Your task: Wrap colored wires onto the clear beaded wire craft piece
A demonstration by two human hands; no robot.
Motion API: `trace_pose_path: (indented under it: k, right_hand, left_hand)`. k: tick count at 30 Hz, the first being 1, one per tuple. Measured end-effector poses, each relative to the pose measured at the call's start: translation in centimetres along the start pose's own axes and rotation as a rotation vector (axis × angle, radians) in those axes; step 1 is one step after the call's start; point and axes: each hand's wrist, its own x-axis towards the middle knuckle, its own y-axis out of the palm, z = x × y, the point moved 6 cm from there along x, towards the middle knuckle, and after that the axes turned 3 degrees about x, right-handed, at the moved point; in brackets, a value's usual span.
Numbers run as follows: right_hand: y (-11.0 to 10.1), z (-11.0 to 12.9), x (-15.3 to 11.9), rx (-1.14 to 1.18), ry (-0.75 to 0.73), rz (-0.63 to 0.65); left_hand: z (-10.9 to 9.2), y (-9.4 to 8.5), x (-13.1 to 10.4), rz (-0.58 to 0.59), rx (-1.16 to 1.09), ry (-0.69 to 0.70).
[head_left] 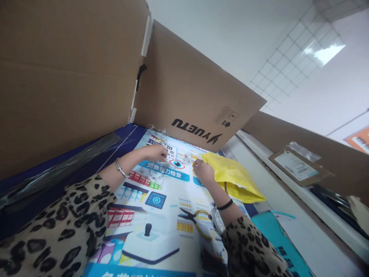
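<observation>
My left hand [158, 153] is closed in a pinch above a printed poster sheet [173, 207], a silver bangle on its wrist. My right hand [204, 172], also closed, is a little to the right, against the near edge of a yellow plastic bag [236, 177]. A tangle of thin, clear, beaded strands [157, 132] lies behind my left hand, with more sparkling strands below it. Between my hands is a small clear cluster [187, 157]. Whatever is pinched in either hand is too fine to make out. Pliers with yellow handles [198, 222] lie spread nearer me.
Tall cardboard walls [196, 84] stand at the back and left. Clear plastic packaging [72, 163] lies along the left. Partly under my right wrist is a round clear item [218, 220]. On the right are a teal package [276, 234] and a ledge with a labelled packet [296, 165].
</observation>
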Motion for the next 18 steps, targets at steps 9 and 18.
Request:
trace_pose_path:
  k: [9, 18]
  right_hand:
    - [1.7, 1.0, 3.3, 0.079, 0.024, -0.043]
    - [3.6, 0.6, 5.6, 0.141, 0.08, 0.002]
  left_hand:
    - [-0.7, 0.5, 0.2, -0.034, 0.04, 0.013]
    - [-0.8, 1.5, 0.4, -0.011, 0.063, 0.018]
